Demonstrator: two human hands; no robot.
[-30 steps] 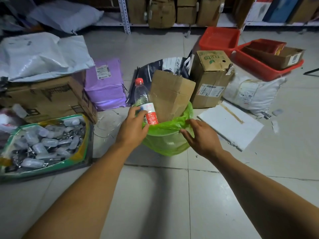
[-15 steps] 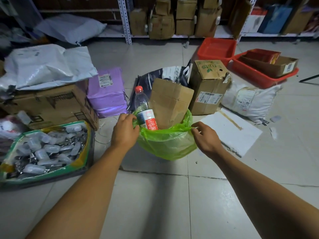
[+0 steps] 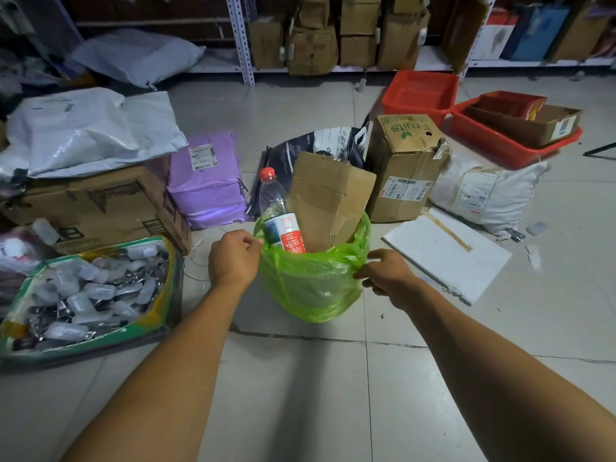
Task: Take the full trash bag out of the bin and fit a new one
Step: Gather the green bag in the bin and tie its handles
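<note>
Two hands work the rim of the translucent green plastic trash bag (image 3: 313, 288), which sits in its hidden bin on the tiled floor mid-scene. At its left edge the left hand (image 3: 233, 258) pinches the film beside the clear plastic bottle with a red cap (image 3: 278, 215); the folded brown cardboard box (image 3: 328, 198) juts out behind; the right hand (image 3: 388, 273) pinches the right edge. Freeing the rim appears underway; lifting evenly comes next. Since half a second ago, both hands sit lower and wider apart.

Bare floor (image 3: 300, 395) nearside; boxes (image 3: 405, 168) crowding behind green bag (image 3: 310, 285).
</note>
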